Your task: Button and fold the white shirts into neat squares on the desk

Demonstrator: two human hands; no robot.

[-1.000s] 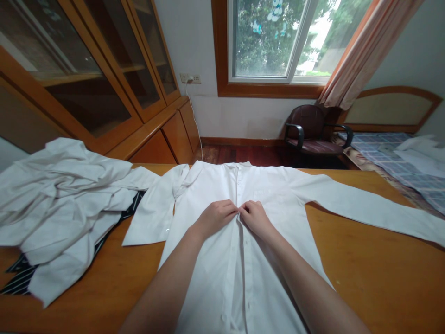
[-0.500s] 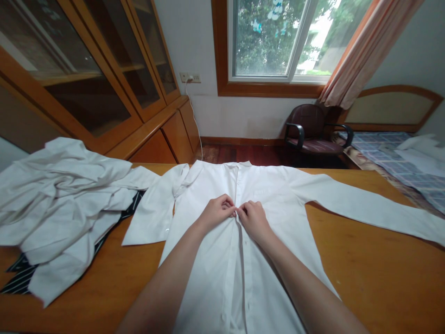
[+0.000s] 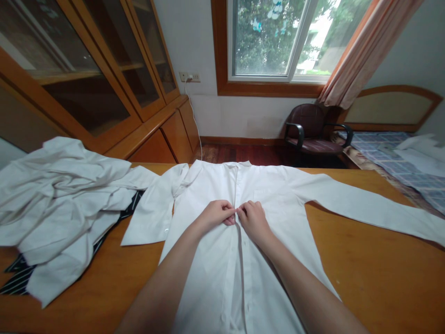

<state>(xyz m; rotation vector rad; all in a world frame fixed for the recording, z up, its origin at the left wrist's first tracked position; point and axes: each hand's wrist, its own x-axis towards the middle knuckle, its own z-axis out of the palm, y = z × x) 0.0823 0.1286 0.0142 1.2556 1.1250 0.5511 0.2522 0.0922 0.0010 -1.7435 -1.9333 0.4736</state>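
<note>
A white long-sleeved shirt (image 3: pixel 278 185) lies spread face up on the wooden table, its collar end away from me. Its front is closed at the top, while the two edges part lower down, where buttons and buttonholes show. My left hand (image 3: pixel 219 213) pinches one edge of the front opening at mid-chest. Opposite it, my right hand (image 3: pixel 253 219) pinches the other edge, and the fingertips of both hands almost meet. Whatever button sits between them is hidden by the fingers. One sleeve stretches out to the right; the other is bent at the left.
A heap of crumpled white clothes (image 3: pixel 69 199) with a dark striped cloth (image 3: pixel 17 280) under it lies on the table (image 3: pixel 368 269) at left. Beyond stand a glass-doored cabinet (image 3: pixel 139 120), an armchair (image 3: pixel 309 130) and a bed (image 3: pixel 392 153) by the window.
My left hand has shifted slightly down, its fingers curling more at the shirt's front edge. The right hand has barely moved. The shirt lies the same.
</note>
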